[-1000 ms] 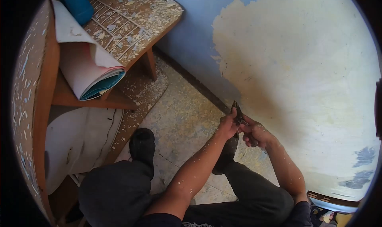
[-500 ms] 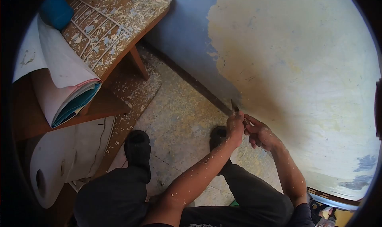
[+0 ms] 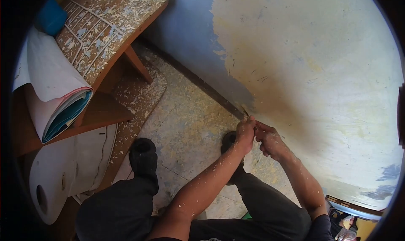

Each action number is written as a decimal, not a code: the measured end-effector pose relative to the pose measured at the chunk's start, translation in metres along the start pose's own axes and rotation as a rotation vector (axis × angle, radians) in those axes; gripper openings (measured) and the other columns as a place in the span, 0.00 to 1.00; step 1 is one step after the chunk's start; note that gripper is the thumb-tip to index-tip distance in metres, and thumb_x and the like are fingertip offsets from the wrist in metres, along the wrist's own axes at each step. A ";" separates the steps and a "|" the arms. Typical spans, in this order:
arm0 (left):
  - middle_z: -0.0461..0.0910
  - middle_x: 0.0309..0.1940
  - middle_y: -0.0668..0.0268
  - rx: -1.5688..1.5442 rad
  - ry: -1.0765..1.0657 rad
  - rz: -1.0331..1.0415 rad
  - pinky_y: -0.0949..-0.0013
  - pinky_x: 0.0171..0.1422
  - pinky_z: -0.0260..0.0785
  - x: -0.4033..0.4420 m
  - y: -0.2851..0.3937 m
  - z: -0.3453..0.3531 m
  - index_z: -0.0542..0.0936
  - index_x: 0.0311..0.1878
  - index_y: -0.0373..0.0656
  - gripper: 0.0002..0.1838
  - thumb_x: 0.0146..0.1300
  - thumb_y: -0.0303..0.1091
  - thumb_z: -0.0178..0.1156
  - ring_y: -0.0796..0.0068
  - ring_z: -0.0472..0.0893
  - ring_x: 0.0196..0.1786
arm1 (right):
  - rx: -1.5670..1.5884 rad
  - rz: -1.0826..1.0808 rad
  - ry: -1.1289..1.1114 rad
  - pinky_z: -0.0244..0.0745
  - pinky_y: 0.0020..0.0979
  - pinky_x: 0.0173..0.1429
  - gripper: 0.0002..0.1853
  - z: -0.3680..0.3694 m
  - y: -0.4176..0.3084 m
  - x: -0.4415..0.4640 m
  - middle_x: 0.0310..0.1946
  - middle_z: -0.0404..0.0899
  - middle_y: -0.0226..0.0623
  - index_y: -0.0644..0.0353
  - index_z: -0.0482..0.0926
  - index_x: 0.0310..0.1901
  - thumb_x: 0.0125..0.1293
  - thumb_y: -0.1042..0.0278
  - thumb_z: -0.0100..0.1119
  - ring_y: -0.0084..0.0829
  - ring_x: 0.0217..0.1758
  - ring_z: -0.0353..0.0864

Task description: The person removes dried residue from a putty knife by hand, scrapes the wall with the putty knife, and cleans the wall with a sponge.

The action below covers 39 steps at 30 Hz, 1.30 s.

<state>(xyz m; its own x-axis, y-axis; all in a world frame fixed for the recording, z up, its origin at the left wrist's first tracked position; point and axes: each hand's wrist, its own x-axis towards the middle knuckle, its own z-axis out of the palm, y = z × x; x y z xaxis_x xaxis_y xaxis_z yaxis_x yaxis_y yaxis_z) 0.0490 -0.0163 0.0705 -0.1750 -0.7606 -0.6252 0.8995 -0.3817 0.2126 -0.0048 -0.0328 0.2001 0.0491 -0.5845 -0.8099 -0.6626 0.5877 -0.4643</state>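
My left hand (image 3: 244, 136) is closed around a scraper, low down by the foot of the wall. Its thin dark blade (image 3: 245, 112) sticks out past my fingers and meets the edge of the blue paint. Close behind, my right hand (image 3: 271, 143) is closed too, its fingers curled at the handle end; most of the handle is hidden by both hands. The wall (image 3: 303, 38) is stripped to a pale surface here, with blue paint (image 3: 190, 42) left of it. Light flakes stick to both forearms.
At upper left, a wooden shelf unit (image 3: 139, 66) holds a white wire rack (image 3: 90, 34), a blue container (image 3: 51, 16) and rolled sheets (image 3: 55, 89), with paint chips scattered over it. A dark baseboard (image 3: 190, 77) runs along the wall. Flakes cover the floor (image 3: 181, 110) around my shoes.
Both hands and the scraper have shifted slightly down and left, and the blade now shows less. The whole view has moved a little, so the shelf sits further left.
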 end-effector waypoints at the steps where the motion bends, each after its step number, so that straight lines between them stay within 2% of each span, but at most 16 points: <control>1: 0.73 0.35 0.71 0.002 0.005 -0.019 0.68 0.37 0.65 0.002 -0.001 -0.004 0.71 0.49 0.44 0.09 0.69 0.32 0.49 0.76 0.72 0.34 | 0.024 -0.010 0.017 0.59 0.24 0.14 0.29 0.003 0.003 0.001 0.26 0.64 0.28 0.56 0.64 0.65 0.60 0.66 0.45 0.19 0.15 0.63; 5: 0.73 0.34 0.70 -0.009 -0.007 -0.008 0.68 0.39 0.65 -0.010 0.009 0.004 0.72 0.48 0.44 0.08 0.69 0.32 0.49 0.74 0.72 0.36 | 0.039 -0.051 -0.004 0.59 0.24 0.13 0.28 0.001 0.006 0.001 0.25 0.64 0.28 0.57 0.65 0.64 0.59 0.66 0.46 0.20 0.15 0.63; 7: 0.73 0.34 0.70 0.077 -0.011 -0.099 0.69 0.42 0.64 -0.013 0.014 0.007 0.72 0.46 0.45 0.07 0.69 0.34 0.50 0.74 0.72 0.38 | 0.042 -0.073 0.032 0.59 0.25 0.13 0.28 0.001 0.004 -0.007 0.24 0.65 0.29 0.58 0.66 0.63 0.59 0.66 0.45 0.20 0.14 0.62; 10: 0.73 0.34 0.70 0.015 -0.029 -0.099 0.69 0.44 0.64 -0.012 0.019 0.004 0.72 0.44 0.46 0.06 0.69 0.35 0.50 0.75 0.71 0.39 | 0.107 -0.048 0.015 0.60 0.25 0.12 0.28 0.006 0.004 -0.002 0.24 0.67 0.30 0.58 0.65 0.64 0.59 0.67 0.44 0.21 0.14 0.63; 11: 0.73 0.34 0.69 0.025 -0.019 -0.095 0.67 0.44 0.64 -0.014 0.019 0.004 0.72 0.42 0.46 0.06 0.68 0.37 0.51 0.74 0.71 0.39 | 0.124 -0.064 0.050 0.59 0.22 0.12 0.26 0.010 0.010 -0.001 0.27 0.69 0.28 0.57 0.68 0.61 0.57 0.70 0.43 0.18 0.12 0.62; 14: 0.73 0.36 0.68 0.022 -0.020 -0.070 0.66 0.44 0.65 -0.018 0.019 0.009 0.72 0.44 0.47 0.07 0.69 0.37 0.50 0.74 0.72 0.39 | 0.060 -0.132 0.067 0.58 0.22 0.12 0.24 0.008 0.006 -0.012 0.26 0.68 0.28 0.58 0.71 0.58 0.57 0.71 0.43 0.18 0.13 0.62; 16: 0.73 0.37 0.68 -0.020 0.001 -0.103 0.66 0.44 0.65 -0.002 0.002 -0.010 0.72 0.45 0.46 0.08 0.69 0.38 0.49 0.73 0.72 0.40 | 0.084 -0.088 0.042 0.58 0.22 0.11 0.24 0.012 0.019 -0.004 0.25 0.68 0.28 0.58 0.71 0.57 0.57 0.70 0.43 0.18 0.13 0.63; 17: 0.73 0.39 0.68 -0.065 -0.004 -0.093 0.66 0.45 0.66 0.004 0.017 -0.004 0.71 0.46 0.45 0.09 0.70 0.38 0.49 0.73 0.72 0.41 | 0.087 -0.090 0.021 0.58 0.22 0.11 0.23 0.012 0.010 0.010 0.25 0.68 0.28 0.57 0.72 0.56 0.57 0.69 0.44 0.19 0.13 0.64; 22: 0.74 0.36 0.65 0.037 -0.063 -0.066 0.62 0.46 0.69 -0.010 0.023 -0.001 0.71 0.44 0.42 0.11 0.70 0.40 0.48 0.70 0.74 0.41 | 0.168 -0.096 0.034 0.57 0.23 0.11 0.22 0.010 -0.001 -0.010 0.25 0.67 0.29 0.59 0.72 0.56 0.58 0.68 0.47 0.19 0.13 0.63; 23: 0.74 0.35 0.64 0.019 -0.080 -0.097 0.62 0.44 0.70 -0.003 0.023 -0.002 0.72 0.43 0.42 0.11 0.70 0.40 0.48 0.69 0.75 0.39 | 0.164 -0.030 -0.005 0.57 0.23 0.11 0.23 0.004 0.001 0.000 0.26 0.68 0.30 0.59 0.71 0.57 0.57 0.69 0.47 0.19 0.12 0.63; 27: 0.74 0.33 0.63 -0.027 -0.050 -0.130 0.61 0.37 0.71 -0.007 0.019 -0.008 0.71 0.41 0.41 0.10 0.70 0.39 0.48 0.68 0.75 0.34 | 0.266 -0.099 0.028 0.57 0.22 0.11 0.23 0.016 0.005 0.004 0.24 0.67 0.29 0.57 0.71 0.58 0.58 0.70 0.47 0.19 0.12 0.63; 30: 0.73 0.31 0.64 -0.011 -0.085 -0.085 0.62 0.34 0.71 0.006 0.012 -0.012 0.70 0.38 0.42 0.09 0.70 0.37 0.48 0.69 0.75 0.33 | 0.268 -0.027 -0.010 0.58 0.23 0.11 0.26 0.012 0.010 0.001 0.21 0.64 0.27 0.56 0.67 0.63 0.60 0.70 0.45 0.18 0.11 0.61; 34: 0.72 0.30 0.65 -0.036 -0.028 -0.084 0.64 0.35 0.71 -0.013 0.018 0.000 0.70 0.36 0.43 0.08 0.70 0.35 0.47 0.70 0.74 0.32 | 0.267 -0.125 0.063 0.57 0.23 0.10 0.25 0.025 0.010 -0.010 0.20 0.64 0.26 0.55 0.68 0.61 0.61 0.69 0.46 0.17 0.10 0.60; 37: 0.73 0.31 0.66 -0.030 -0.009 -0.109 0.65 0.36 0.70 0.019 0.006 -0.020 0.70 0.37 0.44 0.07 0.70 0.35 0.47 0.71 0.74 0.33 | 0.270 -0.074 0.042 0.57 0.24 0.10 0.24 0.020 0.021 0.013 0.19 0.64 0.25 0.55 0.70 0.60 0.60 0.69 0.46 0.19 0.10 0.61; 39: 0.73 0.31 0.66 -0.071 -0.034 -0.107 0.66 0.36 0.70 -0.002 0.018 -0.013 0.70 0.38 0.44 0.07 0.70 0.35 0.47 0.72 0.74 0.33 | 0.258 -0.089 0.062 0.56 0.24 0.10 0.22 0.025 0.015 0.021 0.19 0.65 0.26 0.56 0.72 0.58 0.59 0.69 0.48 0.20 0.10 0.61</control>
<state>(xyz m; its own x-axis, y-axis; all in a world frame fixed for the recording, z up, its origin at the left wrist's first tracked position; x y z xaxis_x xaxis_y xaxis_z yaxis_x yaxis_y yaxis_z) 0.0712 -0.0148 0.0661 -0.2838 -0.7355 -0.6153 0.9009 -0.4242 0.0915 0.0048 -0.0226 0.1671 0.0479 -0.6687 -0.7420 -0.4450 0.6508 -0.6152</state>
